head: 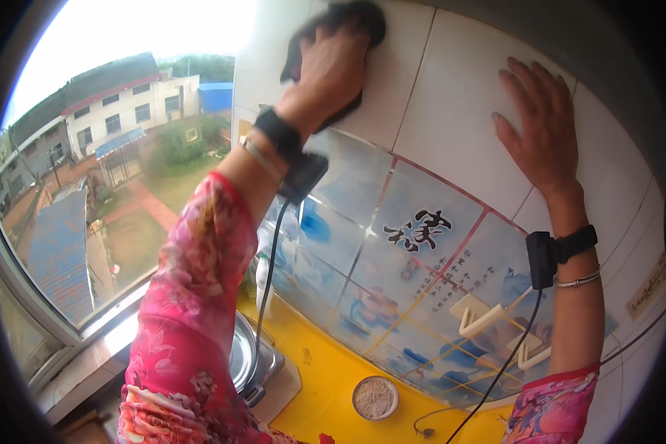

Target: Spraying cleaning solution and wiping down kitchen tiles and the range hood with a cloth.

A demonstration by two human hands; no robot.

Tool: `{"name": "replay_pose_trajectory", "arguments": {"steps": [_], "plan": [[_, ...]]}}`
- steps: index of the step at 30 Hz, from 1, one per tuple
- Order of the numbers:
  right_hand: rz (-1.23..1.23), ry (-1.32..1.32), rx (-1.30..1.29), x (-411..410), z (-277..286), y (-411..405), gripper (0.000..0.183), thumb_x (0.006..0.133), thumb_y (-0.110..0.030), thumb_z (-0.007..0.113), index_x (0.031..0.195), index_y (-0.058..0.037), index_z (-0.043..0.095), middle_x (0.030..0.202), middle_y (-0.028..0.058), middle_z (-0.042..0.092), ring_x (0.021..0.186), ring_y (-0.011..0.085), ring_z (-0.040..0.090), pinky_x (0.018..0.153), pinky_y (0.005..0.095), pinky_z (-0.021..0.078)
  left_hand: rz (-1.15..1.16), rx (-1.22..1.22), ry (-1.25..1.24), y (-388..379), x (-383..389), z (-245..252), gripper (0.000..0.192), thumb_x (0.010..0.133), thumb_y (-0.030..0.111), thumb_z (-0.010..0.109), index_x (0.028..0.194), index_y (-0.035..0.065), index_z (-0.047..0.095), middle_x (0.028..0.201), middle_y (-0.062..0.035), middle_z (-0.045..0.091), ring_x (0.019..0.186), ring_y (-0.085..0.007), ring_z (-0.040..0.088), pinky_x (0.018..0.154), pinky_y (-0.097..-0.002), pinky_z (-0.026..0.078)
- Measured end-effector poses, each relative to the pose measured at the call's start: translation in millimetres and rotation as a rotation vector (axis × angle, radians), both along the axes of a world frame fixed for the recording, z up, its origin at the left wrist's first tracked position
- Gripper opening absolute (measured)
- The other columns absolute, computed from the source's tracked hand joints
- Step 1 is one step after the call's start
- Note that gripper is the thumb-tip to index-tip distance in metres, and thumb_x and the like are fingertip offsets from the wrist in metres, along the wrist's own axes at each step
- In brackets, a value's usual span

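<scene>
High on a wall of white tiles (460, 94), my left hand (333, 69) presses a dark cloth (369, 22) flat against the surface. The cloth bunches past my fingers at the top and hangs below my palm. To the right, my right hand (544, 122) rests on the white tiles with its fingers apart and nothing in it. Below both hands a printed sticker panel (361, 194) with blue flowers and black lettering covers the lower wall. Each wrist wears a black strap with a small box and a cable.
A yellow counter (322, 383) runs under the wall. On it stand a bowl of pale powder (376, 398), a lidded pan (243, 355), a white bottle (262, 277) and a plug with a cord (427, 432). Cream plastic holders (474, 313) jut from the panel. A window (83, 311) is at the left.
</scene>
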State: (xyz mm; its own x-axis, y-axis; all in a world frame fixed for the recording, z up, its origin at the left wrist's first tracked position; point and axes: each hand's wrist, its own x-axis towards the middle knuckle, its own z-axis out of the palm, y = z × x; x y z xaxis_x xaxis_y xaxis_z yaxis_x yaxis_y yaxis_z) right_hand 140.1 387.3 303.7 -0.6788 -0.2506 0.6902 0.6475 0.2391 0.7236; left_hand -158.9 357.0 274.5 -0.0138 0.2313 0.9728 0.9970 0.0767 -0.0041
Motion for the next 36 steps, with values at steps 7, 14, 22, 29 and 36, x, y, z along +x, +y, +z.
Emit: {"name": "replay_pose_trajectory", "arguments": {"steps": [7, 14, 22, 29, 36], "plan": [[-0.029, 0.009, 0.018, 3.1, 3.4, 0.5, 0.048, 0.08, -0.025, 0.065, 0.124, -0.0121, 0.048, 0.133, 0.0029, 0.046, 0.124, 0.0267, 0.041, 0.107, 0.0459, 0.0299, -0.121, 0.069, 0.017, 4.4, -8.2, -24.2, 0.029, 0.082, 0.011, 0.049, 0.108, 0.0073, 0.06, 0.131, -0.0109, 0.051, 0.11, -0.0424, 0.048, 0.086, -0.0578, 0.039], [-0.036, 0.013, 0.003, 1.1, 0.5, -1.5, 0.048, 0.081, -0.024, 0.064, 0.125, -0.0117, 0.048, 0.134, 0.0039, 0.046, 0.124, 0.0275, 0.04, 0.107, 0.0462, 0.0295, -0.104, -0.186, 0.003, -18.3, 3.6, -153.0, 0.038, 0.081, 0.008, 0.053, 0.119, 0.0084, 0.056, 0.131, -0.013, 0.05, 0.105, -0.0417, 0.049, 0.094, -0.0492, 0.035], [-0.041, -0.027, 0.05, 1.6, 3.3, 4.8, 0.05, 0.082, -0.024, 0.064, 0.127, -0.0132, 0.046, 0.133, 0.0033, 0.046, 0.125, 0.0271, 0.04, 0.108, 0.0447, 0.0299, -0.1, -0.037, 0.144, -17.7, -21.7, -128.8, 0.042, 0.08, 0.006, 0.052, 0.121, 0.01, 0.055, 0.129, -0.0112, 0.052, 0.1, -0.0371, 0.052, 0.087, -0.0443, 0.041], [-0.067, -0.055, 0.078, 6.9, 4.6, 13.3, 0.049, 0.083, -0.024, 0.064, 0.128, -0.0148, 0.046, 0.135, 0.0026, 0.046, 0.126, 0.0258, 0.04, 0.108, 0.043, 0.0302, -0.188, 0.079, -0.04, 7.6, -49.0, -92.7, 0.039, 0.084, 0.009, 0.056, 0.123, 0.0076, 0.054, 0.132, -0.0172, 0.048, 0.116, -0.0458, 0.044, 0.098, -0.0478, 0.037], [-0.112, -0.055, 0.07, 3.8, 4.5, 6.4, 0.048, 0.085, -0.026, 0.061, 0.129, -0.0133, 0.046, 0.135, 0.0045, 0.045, 0.126, 0.0279, 0.039, 0.108, 0.0443, 0.0301, -0.155, 0.196, -0.13, 22.1, -86.4, -12.0, 0.037, 0.085, 0.013, 0.052, 0.121, 0.0058, 0.055, 0.135, -0.0126, 0.046, 0.117, -0.0428, 0.042, 0.095, -0.0526, 0.038]]}}
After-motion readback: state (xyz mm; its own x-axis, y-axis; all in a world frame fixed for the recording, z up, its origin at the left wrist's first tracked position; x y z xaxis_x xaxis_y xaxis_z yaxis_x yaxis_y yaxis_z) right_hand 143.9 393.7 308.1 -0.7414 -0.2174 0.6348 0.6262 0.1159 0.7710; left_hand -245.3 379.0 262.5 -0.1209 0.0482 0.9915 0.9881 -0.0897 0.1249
